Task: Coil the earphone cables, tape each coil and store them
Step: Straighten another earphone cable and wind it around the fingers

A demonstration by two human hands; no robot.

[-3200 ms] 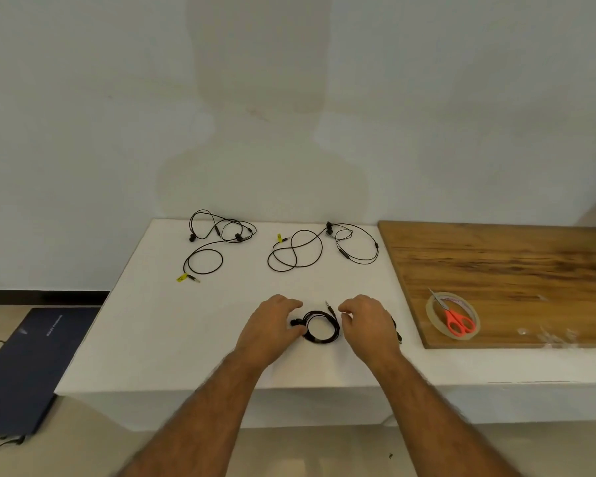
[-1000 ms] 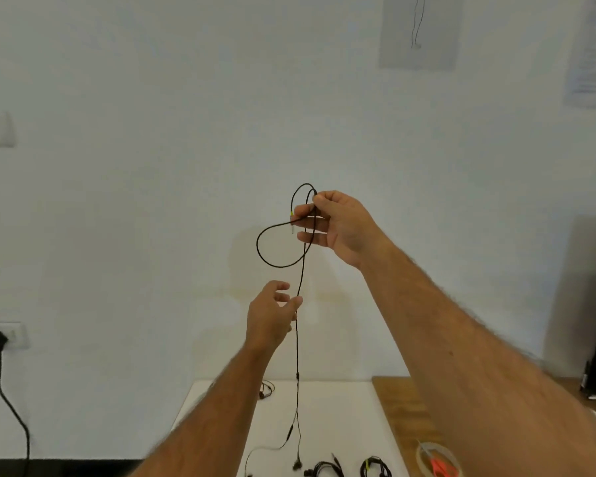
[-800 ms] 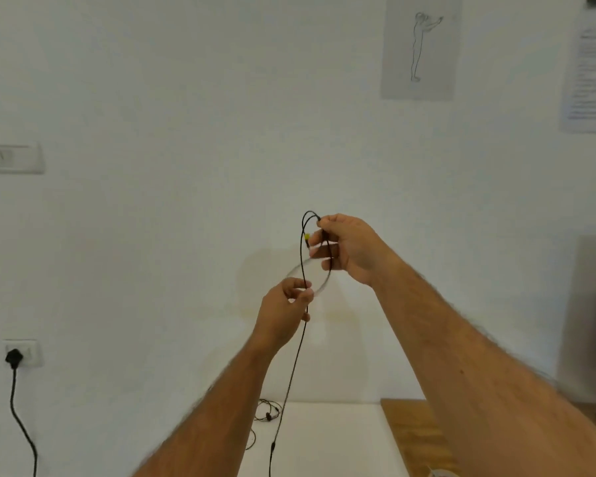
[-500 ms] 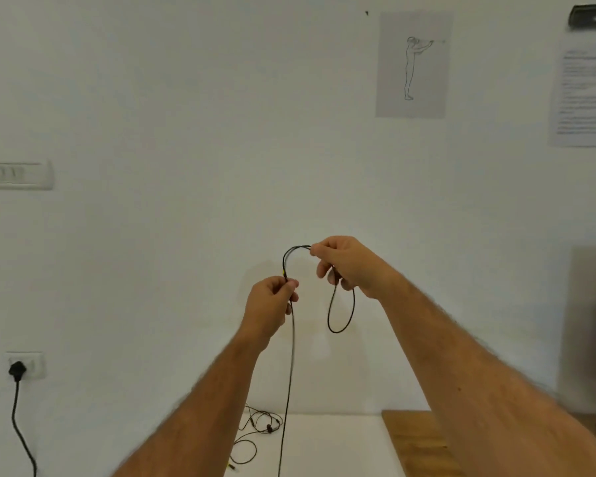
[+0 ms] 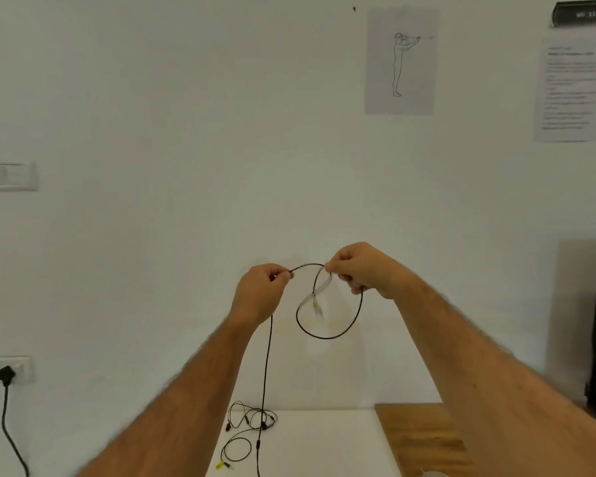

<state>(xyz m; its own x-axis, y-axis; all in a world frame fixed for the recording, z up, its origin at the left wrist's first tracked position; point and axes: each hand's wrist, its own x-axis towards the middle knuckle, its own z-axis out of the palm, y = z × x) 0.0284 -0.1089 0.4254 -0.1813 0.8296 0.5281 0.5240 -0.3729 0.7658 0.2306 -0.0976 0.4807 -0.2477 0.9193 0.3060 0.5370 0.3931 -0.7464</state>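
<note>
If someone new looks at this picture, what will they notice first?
First, the two raised hands mid-frame: the left hand and right hand pinch a black earphone cable, with a loop hanging under the right hand. Below, another earphone lies uncoiled on the white table.

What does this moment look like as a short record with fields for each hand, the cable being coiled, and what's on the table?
left hand: left hand raised in front of the wall, fingers pinched on the earphone cable
right hand: right hand raised beside it, pinching the top of one hanging loop
cable in hand: short arc between the hands, one loop below the right hand, the rest hanging down from the left hand
table: white table with a loose uncoiled earphone set; wooden board to its right
tape on coil: none visible yet
</note>
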